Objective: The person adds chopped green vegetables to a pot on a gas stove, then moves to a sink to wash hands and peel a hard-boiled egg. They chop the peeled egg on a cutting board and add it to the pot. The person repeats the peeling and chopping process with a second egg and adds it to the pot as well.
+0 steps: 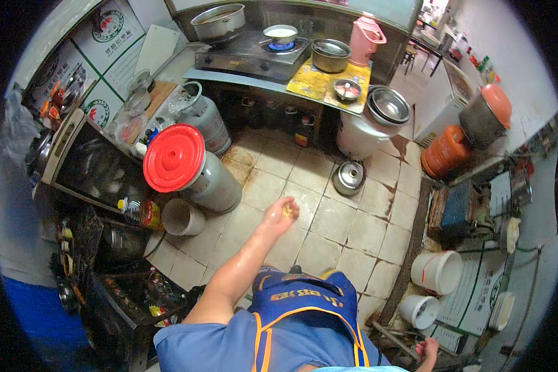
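Observation:
My left hand [282, 215] is held out in front of me over the tiled floor, its fingers curled round some small pale yellowish pieces of food. Low at the right, my right hand [427, 348] hangs beside a metal frame with its fingers curled; whether it holds anything cannot be seen. Ahead, a small pot of whitish liquid [280, 33] sits over a blue flame on the gas stove [246, 60]. A metal bowl with pinkish food [347, 89] rests on a yellow mat [302, 80], near a steel pot [330, 55].
A gas cylinder with a red lid [174, 158] and a white bucket [182, 217] stand at the left. A kettle [348, 177] sits on the floor ahead. To the right are an orange gas cylinder [445, 151], white buckets [437, 272] and a raised floor edge [407, 265].

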A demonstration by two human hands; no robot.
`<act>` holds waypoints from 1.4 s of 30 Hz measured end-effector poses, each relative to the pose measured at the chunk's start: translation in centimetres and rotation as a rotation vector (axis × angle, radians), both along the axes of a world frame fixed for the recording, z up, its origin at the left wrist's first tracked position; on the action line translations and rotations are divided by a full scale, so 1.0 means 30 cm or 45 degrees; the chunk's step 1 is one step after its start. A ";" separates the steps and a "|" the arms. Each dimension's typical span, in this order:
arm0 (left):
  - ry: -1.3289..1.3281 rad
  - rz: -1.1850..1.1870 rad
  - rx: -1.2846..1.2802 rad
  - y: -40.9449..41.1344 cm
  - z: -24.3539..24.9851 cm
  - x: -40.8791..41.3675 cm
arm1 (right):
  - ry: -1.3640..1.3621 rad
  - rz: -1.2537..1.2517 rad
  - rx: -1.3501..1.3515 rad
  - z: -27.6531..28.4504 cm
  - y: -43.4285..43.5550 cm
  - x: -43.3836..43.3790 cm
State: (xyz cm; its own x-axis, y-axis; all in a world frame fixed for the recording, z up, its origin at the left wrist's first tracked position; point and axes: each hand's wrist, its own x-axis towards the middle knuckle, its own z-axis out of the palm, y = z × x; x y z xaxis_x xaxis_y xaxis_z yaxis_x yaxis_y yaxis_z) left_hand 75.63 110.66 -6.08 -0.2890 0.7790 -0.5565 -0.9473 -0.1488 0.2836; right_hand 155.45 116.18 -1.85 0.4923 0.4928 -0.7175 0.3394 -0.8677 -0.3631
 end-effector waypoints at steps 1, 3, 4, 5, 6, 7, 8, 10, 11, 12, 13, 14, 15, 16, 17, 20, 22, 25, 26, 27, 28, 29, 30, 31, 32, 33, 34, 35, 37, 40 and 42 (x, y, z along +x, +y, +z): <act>0.000 0.087 -0.011 0.075 0.036 -0.064 | -0.074 -0.037 -0.114 -0.054 0.051 -0.015; 0.031 0.290 -0.038 0.215 0.114 -0.221 | 0.073 -0.075 -0.189 -0.144 0.171 -0.088; 0.053 0.287 0.036 0.269 0.134 -0.320 | 0.067 -0.033 -0.001 -0.175 0.201 -0.180; 0.074 0.281 0.109 0.314 0.152 -0.423 | 0.056 -0.014 0.013 -0.217 0.287 -0.283; 0.092 0.268 0.184 0.365 0.172 -0.524 | 0.041 -0.001 0.031 -0.272 0.369 -0.388; 0.063 0.309 0.157 0.426 0.247 -0.608 | 0.026 0.008 0.052 -0.318 0.449 -0.481; 0.117 0.351 0.173 0.482 0.278 -0.701 | 0.176 0.060 0.048 -0.363 0.518 -0.574; 0.171 0.364 0.218 0.586 0.411 -0.930 | 0.200 0.408 0.094 -0.426 0.682 -0.902; 0.255 0.328 0.355 0.674 0.487 -1.040 | 0.293 0.744 0.154 -0.551 0.789 -0.907; 0.587 0.285 0.363 0.718 0.559 -1.173 | 0.243 0.785 0.128 -0.588 0.894 -1.106; 0.666 0.402 0.244 0.787 0.645 -1.275 | 0.327 0.814 0.168 -0.527 0.977 -1.323; 0.951 0.470 0.217 0.868 0.716 -1.370 | 0.422 0.791 0.250 -0.445 1.036 -1.520; 1.024 0.509 0.224 0.962 0.795 -1.441 | 0.464 0.882 0.265 -0.322 1.088 -1.712; 1.164 0.538 0.192 1.049 0.848 -1.534 | 0.516 0.976 0.283 -0.192 1.125 -1.877; 1.238 0.518 0.187 1.144 0.898 -1.604 | 0.545 0.980 0.320 -0.093 1.141 -1.999; 1.458 0.473 0.093 1.445 0.943 -1.879 | 0.598 0.953 0.409 0.052 1.175 -2.221; 1.660 0.530 -0.006 1.641 0.935 -1.969 | 0.503 0.774 0.429 -0.022 1.141 -2.208; 2.155 0.678 -0.212 1.860 0.807 -2.109 | 0.372 0.557 0.303 -0.189 0.978 -2.048; 2.446 0.618 -0.276 1.918 0.707 -2.190 | 0.345 0.461 0.185 -0.263 0.888 -1.977; 2.746 0.546 -0.355 1.950 0.598 -2.272 | 0.327 0.374 0.058 -0.312 0.800 -1.933; 3.009 0.043 -0.504 1.960 0.502 -2.345 | 0.287 0.266 -0.095 -0.307 0.729 -1.940; 3.198 -0.511 -0.631 1.976 0.435 -2.393 | 0.236 0.147 -0.245 -0.287 0.654 -1.954; 3.139 -0.762 -0.708 2.008 0.435 -2.354 | 0.223 0.022 -0.275 -0.257 0.559 -1.958; 2.889 -0.735 -0.865 2.037 0.473 -2.341 | 0.223 -0.081 -0.302 -0.237 0.492 -1.972; 2.950 -0.633 -0.774 2.045 0.515 -2.329 | 0.207 -0.091 -0.283 -0.217 0.436 -1.983; 3.002 -0.534 -0.679 2.035 0.551 -2.299 | 0.213 -0.168 -0.262 -0.208 0.383 -1.995; 2.894 -0.165 -0.580 2.026 0.597 -2.225 | 0.221 -0.251 -0.230 -0.210 0.333 -2.013; 2.956 -0.073 -0.500 2.019 0.627 -2.220 | 0.238 -0.319 -0.185 -0.229 0.304 -2.029; 3.559 -0.547 -0.829 1.981 0.461 -2.336 | 0.374 -0.200 -0.061 -0.294 0.329 -2.055; 3.732 -0.504 -1.091 1.995 0.591 -2.221 | 0.505 -0.245 0.086 -0.269 0.231 -2.061; 3.376 -0.271 -0.821 1.975 0.794 -2.032 | 0.499 -0.247 0.231 -0.246 0.214 -2.058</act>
